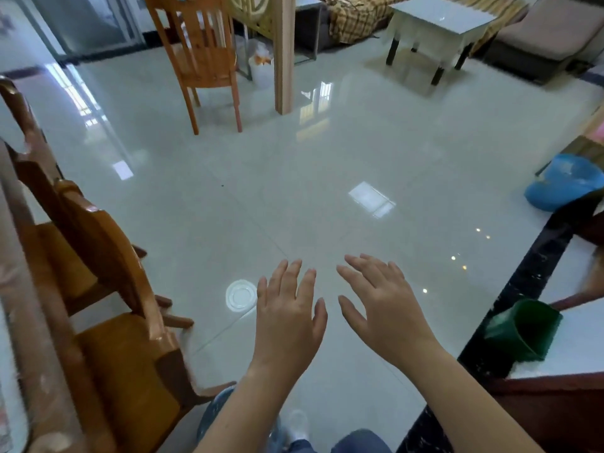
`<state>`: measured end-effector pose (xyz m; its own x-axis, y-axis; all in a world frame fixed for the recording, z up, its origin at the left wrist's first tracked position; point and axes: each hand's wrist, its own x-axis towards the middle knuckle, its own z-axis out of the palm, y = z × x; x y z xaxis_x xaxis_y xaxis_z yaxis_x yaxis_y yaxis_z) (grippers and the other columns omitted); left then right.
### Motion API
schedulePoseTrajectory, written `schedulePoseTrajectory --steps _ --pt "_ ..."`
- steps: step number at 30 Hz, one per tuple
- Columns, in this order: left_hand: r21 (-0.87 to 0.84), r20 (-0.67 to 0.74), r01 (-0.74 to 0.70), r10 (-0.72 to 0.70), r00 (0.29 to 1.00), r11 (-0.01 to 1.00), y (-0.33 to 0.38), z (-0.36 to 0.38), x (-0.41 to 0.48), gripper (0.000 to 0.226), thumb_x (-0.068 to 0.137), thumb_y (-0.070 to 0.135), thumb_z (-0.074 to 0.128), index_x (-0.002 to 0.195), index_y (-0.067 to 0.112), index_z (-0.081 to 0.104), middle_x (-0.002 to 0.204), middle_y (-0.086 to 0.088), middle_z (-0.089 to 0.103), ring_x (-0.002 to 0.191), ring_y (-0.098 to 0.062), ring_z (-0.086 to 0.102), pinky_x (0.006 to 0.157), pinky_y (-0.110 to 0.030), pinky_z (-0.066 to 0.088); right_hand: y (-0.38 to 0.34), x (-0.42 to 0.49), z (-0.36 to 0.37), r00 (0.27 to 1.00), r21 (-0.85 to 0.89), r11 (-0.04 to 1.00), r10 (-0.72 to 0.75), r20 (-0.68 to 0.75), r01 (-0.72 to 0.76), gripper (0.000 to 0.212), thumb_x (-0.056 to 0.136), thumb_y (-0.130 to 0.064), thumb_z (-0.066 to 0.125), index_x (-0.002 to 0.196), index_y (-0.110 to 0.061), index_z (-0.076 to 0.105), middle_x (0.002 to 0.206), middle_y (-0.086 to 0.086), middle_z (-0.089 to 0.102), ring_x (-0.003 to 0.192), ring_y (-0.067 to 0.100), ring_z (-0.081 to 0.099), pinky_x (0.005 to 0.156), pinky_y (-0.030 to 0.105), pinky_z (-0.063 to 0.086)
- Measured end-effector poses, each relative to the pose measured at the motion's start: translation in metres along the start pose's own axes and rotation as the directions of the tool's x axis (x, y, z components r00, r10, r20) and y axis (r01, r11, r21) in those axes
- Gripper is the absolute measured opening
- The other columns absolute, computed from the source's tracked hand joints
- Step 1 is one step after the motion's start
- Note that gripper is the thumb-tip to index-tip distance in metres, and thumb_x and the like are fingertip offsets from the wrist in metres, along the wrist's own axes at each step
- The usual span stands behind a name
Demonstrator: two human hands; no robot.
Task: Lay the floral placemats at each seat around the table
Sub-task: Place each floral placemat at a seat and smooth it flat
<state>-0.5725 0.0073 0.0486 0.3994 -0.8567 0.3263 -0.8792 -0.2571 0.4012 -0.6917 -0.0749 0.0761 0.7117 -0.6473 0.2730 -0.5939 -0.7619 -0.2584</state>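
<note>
Both hands, left hand point(287, 308) and right hand point(382, 305), hover over the floor point(294, 191), fingers point(295, 273) spread apart and holding nothing. No placemat shows. Right of the chairs point(124, 338), the person seems between placements; fetching mats likely comes next.

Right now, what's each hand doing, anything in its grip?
Left hand: open, fingers spread, holding nothing.
Right hand: open, fingers spread, holding nothing.
</note>
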Motion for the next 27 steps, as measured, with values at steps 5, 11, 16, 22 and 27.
schedulePoseTrajectory --steps 5,11,16,22,27 --pt "0.033 -0.014 0.073 -0.072 0.997 0.997 -0.003 0.015 0.044 0.046 0.068 0.014 0.077 0.110 0.004 0.062 0.116 -0.020 0.063 0.111 -0.039 0.056 0.087 -0.061 0.042 0.029 0.055 0.007 0.998 0.047 0.998 -0.048 0.027 0.047 0.040 0.075 -0.013 0.072 0.112 -0.006 0.061 0.119 0.015 0.062 0.114 0.034 0.055 0.094 0.058 0.043" --pt "0.096 -0.084 0.170 -0.162 0.983 0.981 -0.012 0.038 0.124 0.045 0.066 0.012 0.078 0.107 0.003 0.063 0.113 -0.021 0.064 0.107 -0.039 0.058 0.085 -0.060 0.044 0.067 0.144 0.020 0.991 0.129 0.984 -0.129 0.040 0.123 0.039 0.075 -0.012 0.071 0.113 -0.005 0.061 0.120 0.016 0.062 0.114 0.035 0.054 0.095 0.058 0.042" --pt "0.144 -0.162 0.245 -0.221 0.962 0.959 -0.020 0.035 0.193 0.043 0.068 0.011 0.076 0.107 0.002 0.063 0.112 -0.023 0.063 0.107 -0.039 0.057 0.086 -0.061 0.043 0.084 0.224 0.022 0.972 0.213 0.952 -0.234 0.036 0.221 0.039 0.078 -0.012 0.069 0.115 -0.005 0.059 0.123 0.015 0.060 0.117 0.034 0.052 0.097 0.057 0.040" --pt "0.175 -0.262 0.444 -0.393 0.881 0.879 -0.052 0.015 0.225 0.041 0.075 0.012 0.071 0.113 0.001 0.059 0.119 -0.023 0.059 0.114 -0.040 0.052 0.091 -0.061 0.042 0.065 0.293 0.040 0.901 0.298 0.867 -0.432 0.044 0.400 0.037 0.079 -0.013 0.068 0.114 -0.004 0.058 0.122 0.015 0.060 0.117 0.034 0.052 0.094 0.056 0.042" --pt "0.228 -0.363 0.617 -0.523 0.772 0.753 -0.100 -0.015 0.207 0.040 0.074 0.011 0.071 0.111 0.001 0.061 0.119 -0.023 0.059 0.114 -0.039 0.052 0.093 -0.060 0.037 0.010 0.329 0.068 0.804 0.373 0.761 -0.591 0.062 0.531 0.036 0.081 -0.015 0.066 0.115 -0.006 0.058 0.122 0.015 0.060 0.117 0.033 0.052 0.096 0.053 0.042"
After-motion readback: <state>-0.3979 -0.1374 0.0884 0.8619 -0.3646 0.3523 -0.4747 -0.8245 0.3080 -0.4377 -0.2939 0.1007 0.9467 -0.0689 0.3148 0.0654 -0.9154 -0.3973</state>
